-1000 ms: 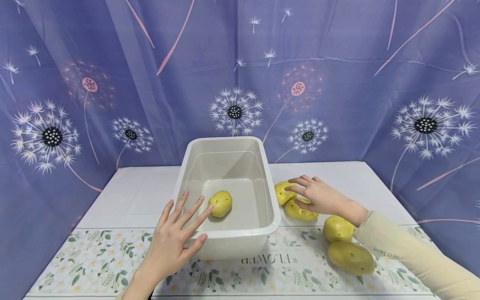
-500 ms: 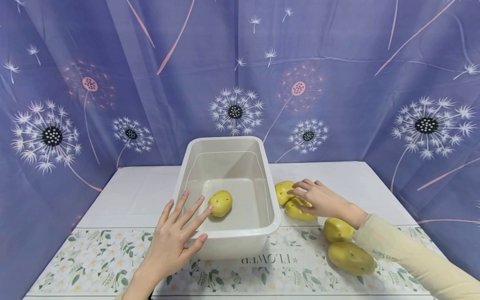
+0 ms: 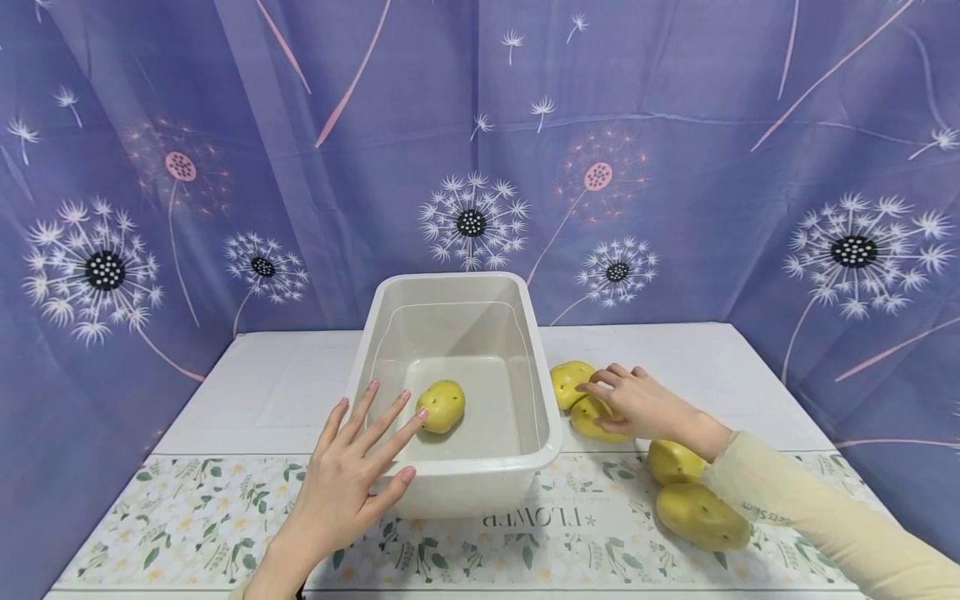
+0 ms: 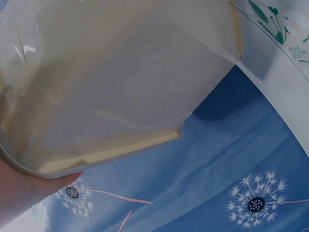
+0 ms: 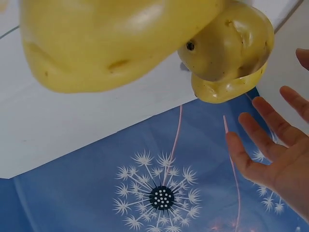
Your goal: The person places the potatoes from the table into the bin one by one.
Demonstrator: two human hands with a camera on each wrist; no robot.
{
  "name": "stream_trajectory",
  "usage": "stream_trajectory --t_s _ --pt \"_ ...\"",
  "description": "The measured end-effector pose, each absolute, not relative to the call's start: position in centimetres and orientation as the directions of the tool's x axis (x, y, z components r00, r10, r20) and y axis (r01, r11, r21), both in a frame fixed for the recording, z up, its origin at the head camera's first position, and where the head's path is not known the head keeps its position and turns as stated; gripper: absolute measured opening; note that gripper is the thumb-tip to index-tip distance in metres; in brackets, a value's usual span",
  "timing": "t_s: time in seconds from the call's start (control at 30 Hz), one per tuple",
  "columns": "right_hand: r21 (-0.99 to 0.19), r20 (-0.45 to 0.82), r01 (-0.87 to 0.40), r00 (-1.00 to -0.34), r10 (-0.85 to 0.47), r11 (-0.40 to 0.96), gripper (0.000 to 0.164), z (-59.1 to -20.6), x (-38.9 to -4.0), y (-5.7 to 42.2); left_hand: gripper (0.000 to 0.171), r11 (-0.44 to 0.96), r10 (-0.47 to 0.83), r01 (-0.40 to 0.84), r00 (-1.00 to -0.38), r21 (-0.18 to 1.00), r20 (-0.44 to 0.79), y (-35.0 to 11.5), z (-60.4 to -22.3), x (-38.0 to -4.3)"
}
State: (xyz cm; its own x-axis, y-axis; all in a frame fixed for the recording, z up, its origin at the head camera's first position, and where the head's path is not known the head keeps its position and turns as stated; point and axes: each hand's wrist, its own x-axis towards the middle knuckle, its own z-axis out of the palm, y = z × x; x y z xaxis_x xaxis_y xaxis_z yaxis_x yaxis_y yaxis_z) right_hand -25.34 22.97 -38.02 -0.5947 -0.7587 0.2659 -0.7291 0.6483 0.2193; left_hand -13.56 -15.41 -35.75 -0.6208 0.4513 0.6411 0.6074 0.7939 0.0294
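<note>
My left hand (image 3: 345,475) lies with fingers spread over the near left corner of a pale plastic tub (image 3: 549,433). Inside the tub sits one yellow potato (image 3: 441,407). To the right of the tub, my right hand (image 3: 637,406) hovers over a potato (image 3: 588,417), its fingers bent loosely around the far side. Another potato (image 3: 570,383) touches that one and lies close to the tub wall. In the right wrist view the fingers (image 5: 263,137) are spread and look apart from the potatoes (image 5: 231,43). The left wrist view shows mostly the tub's outer side (image 4: 135,82).
Two more potatoes, one (image 3: 675,461) partly under the right sleeve and a larger one (image 3: 702,517), lie at the right front. A floral mat (image 3: 202,525) covers the front of the white table (image 3: 285,375). A blue dandelion curtain (image 3: 360,200) stands behind.
My right hand has shifted slightly right and its fingers have lowered a little toward the nearer potato. The left hand, tub and potatoes look the same.
</note>
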Motion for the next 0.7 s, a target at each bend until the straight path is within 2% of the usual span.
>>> stream_trajectory --t_s 0.23,0.7 --pt "0.244 0.206 -0.718 -0.618 -0.758 0.652 0.051 -38.4 -25.4 23.0 0.051 0.794 0.451 0.607 -0.624 0.032 0.638 -15.4 -35.7 -13.6" --pt "0.185 0.107 -0.716 -0.666 -0.738 0.673 0.054 -39.3 -25.3 23.1 0.051 0.793 0.450 0.608 -0.625 0.037 0.638 -15.3 -35.7 -13.6"
